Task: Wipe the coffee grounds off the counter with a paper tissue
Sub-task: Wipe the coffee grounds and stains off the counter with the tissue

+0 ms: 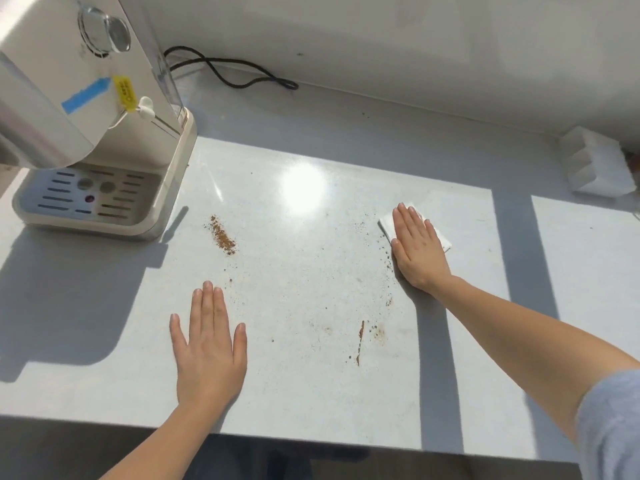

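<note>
A brown streak of coffee grounds (223,235) lies on the pale counter (311,393), right of the coffee machine. Thinner smears and specks (361,341) dot the counter's middle and run along the left side of my right hand. My right hand (417,247) lies flat, fingers together, pressing a folded white paper tissue (443,241) onto the counter at the right; the tissue's corners stick out from under it. My left hand (207,344) rests palm down with its fingers apart near the front edge, holding nothing.
A cream coffee machine (86,116) with a drip tray (90,199) stands at the back left. Its black cord (239,76) trails along the wall. A white holder (599,164) sits at the back right. The counter's front edge (311,439) runs just below my left wrist.
</note>
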Demonstrator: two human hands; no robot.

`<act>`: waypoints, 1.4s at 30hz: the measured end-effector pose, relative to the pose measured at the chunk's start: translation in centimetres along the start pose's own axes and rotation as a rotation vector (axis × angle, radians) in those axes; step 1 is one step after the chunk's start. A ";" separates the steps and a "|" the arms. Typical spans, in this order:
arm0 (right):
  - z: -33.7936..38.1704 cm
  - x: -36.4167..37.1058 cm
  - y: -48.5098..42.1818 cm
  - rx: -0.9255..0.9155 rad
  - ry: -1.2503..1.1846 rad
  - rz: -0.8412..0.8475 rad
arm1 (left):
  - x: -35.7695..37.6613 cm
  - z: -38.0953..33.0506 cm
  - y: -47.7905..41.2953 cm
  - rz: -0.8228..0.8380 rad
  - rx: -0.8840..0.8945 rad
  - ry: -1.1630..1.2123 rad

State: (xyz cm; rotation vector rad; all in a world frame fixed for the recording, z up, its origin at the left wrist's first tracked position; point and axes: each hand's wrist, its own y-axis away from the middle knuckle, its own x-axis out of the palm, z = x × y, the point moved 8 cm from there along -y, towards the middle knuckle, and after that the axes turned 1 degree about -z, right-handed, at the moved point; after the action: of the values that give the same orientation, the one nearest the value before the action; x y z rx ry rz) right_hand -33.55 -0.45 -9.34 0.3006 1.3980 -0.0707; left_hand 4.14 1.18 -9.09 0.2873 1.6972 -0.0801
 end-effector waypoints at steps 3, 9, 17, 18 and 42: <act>2.7 0.7 2.2 -0.106 0.034 0.038 | -0.1 0.0 0.1 -0.009 0.002 0.022; 7.9 2.2 9.7 -0.254 -0.016 0.096 | -0.2 0.0 0.2 -0.038 0.009 0.054; 13.5 4.5 18.4 -0.228 -0.058 0.122 | -0.1 0.2 0.2 -0.069 0.014 0.067; 14.3 4.9 19.3 -0.227 -0.064 0.122 | -0.1 0.2 0.2 -0.071 0.015 0.068; -1.9 1.1 12.4 0.576 -0.061 -0.146 | 0.1 0.2 0.1 -0.054 0.009 0.028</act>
State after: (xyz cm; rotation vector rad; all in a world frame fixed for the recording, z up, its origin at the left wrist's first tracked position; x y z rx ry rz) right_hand -32.40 12.03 -8.61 0.6658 1.3158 -0.6043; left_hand 4.31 1.29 -9.20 0.2502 1.7329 -0.1249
